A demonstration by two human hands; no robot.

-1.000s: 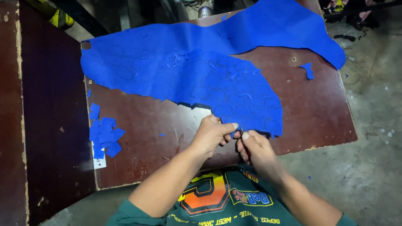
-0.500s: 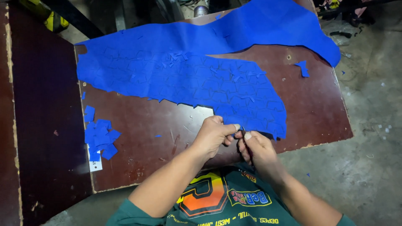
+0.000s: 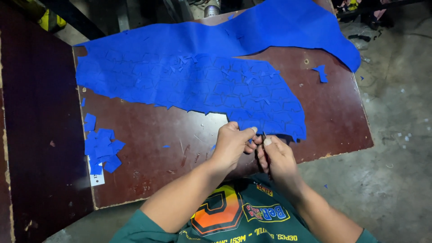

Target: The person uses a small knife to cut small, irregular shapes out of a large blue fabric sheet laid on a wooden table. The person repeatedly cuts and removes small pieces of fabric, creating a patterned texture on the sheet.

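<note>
A large blue sheet, scored into many small outlined shapes, lies across a dark brown table. My left hand pinches the sheet's near edge at a small piece. My right hand is pressed against the left one, fingers closed around what looks like a thin dark tool whose tip touches the same edge. What kind of tool it is cannot be made out.
A pile of small cut blue pieces lies at the table's left side beside a white tag. One loose blue scrap sits near the right edge. Grey concrete floor is on the right, and a dark board on the left.
Both hands stay together at the sheet's near edge, with only small finger movement. The view has shifted slightly.
</note>
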